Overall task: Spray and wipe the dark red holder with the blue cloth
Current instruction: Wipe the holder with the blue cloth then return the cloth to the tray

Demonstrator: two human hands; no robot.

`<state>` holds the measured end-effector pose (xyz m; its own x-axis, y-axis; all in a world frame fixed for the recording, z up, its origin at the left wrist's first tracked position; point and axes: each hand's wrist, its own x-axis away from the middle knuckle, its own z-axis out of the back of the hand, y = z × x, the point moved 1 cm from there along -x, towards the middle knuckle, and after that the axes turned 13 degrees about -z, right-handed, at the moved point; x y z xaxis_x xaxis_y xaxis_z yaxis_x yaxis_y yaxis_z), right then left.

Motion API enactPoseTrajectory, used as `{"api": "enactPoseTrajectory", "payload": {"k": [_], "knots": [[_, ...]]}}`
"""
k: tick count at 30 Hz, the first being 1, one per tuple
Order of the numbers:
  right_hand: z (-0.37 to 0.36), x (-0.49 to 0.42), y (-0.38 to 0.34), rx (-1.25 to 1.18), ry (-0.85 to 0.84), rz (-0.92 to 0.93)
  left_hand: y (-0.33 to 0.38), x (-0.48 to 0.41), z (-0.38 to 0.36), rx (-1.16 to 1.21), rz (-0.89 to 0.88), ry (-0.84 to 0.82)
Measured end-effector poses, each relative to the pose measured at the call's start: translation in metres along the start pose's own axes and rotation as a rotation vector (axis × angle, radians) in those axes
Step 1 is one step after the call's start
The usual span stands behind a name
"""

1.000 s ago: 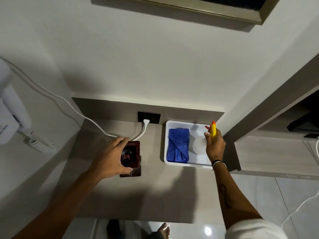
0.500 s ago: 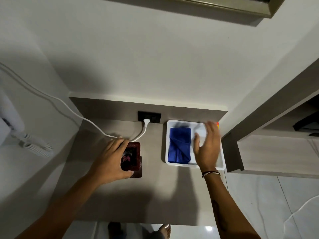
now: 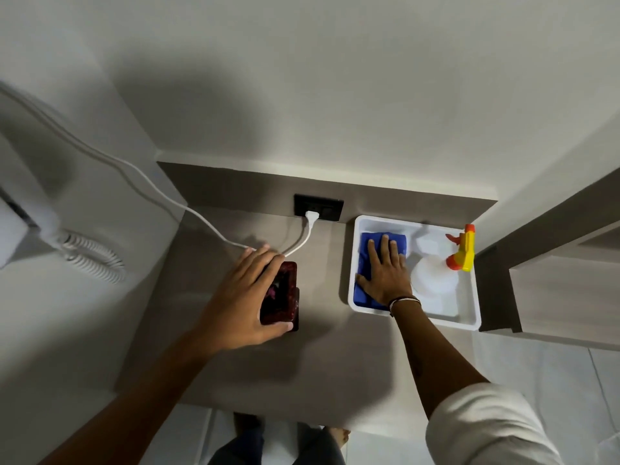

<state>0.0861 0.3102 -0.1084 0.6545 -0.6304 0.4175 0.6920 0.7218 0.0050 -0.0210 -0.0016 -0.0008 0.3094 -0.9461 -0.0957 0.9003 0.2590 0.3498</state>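
Right now I am pressing my right hand (image 3: 385,276), fingers spread flat, onto the blue cloth (image 3: 365,260) in the white tray (image 3: 466,325), right of centre. My left hand (image 3: 241,297) is clamping the dark red holder (image 3: 285,297) at centre frame, its long axis running top to bottom. The holder is lying left of the cloth, so the right hand is nearer the cloth.

Left hand (image 3: 245,293) curled in grip; right hand (image 3: 385,273) flat.
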Motion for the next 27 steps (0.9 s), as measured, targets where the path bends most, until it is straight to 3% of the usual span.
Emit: {"api": "enactPoseTrajectory", "payload": {"k": [17,19,22,24,27], "knots": [[-0.018,-0.009,0.006,-0.123,0.087,-0.021,-0.003,0.002,-0.007,0.090,0.036,0.094],[-0.009,-0.006,0.007,-0.263,0.086,-0.034,-0.004,0.004,-0.002,0.147,0.070,0.120],[0.024,0.008,0.005,-0.686,0.058,-0.184,-0.011,0.017,0.008,0.249,0.120,0.178],[0.042,0.033,0.001,-0.902,0.126,-0.261,-0.021,0.032,0.012,0.336,0.112,0.209],[0.046,0.083,-0.017,-1.086,0.271,-0.231,-0.038,0.050,0.012,0.455,0.123,0.248]]}}
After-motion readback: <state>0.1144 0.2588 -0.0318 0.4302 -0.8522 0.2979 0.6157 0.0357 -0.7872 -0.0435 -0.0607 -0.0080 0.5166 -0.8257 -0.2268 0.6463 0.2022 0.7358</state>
